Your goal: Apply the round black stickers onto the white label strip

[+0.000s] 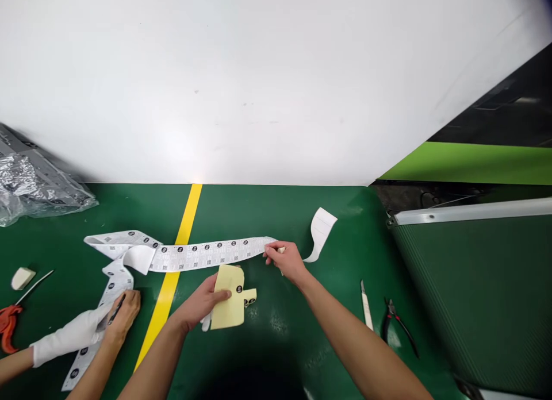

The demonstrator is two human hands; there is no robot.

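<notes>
My left hand (202,302) is closed on a pale yellow sheet (227,308) with a round black mark. A narrow tab with more black marks juts from its right side, and a small white piece shows under its lower left. My right hand (287,261) pinches a long white label strip (211,253) printed with round black logos and small square codes. Between those fingers a small cream-coloured bit shows, too small to name. Beyond my right hand, the strip's blank end (321,233) curls up. Leftward, the strip folds over on itself on the green table.
At left, a co-worker's gloved hand (71,334) and bare hand (125,314) with a black pen work on the strip. An orange-handled tool (7,328), white block (22,278) and plastic-wrapped bundle (38,181) lie there. At right lie a craft knife (366,308) and pliers (397,322).
</notes>
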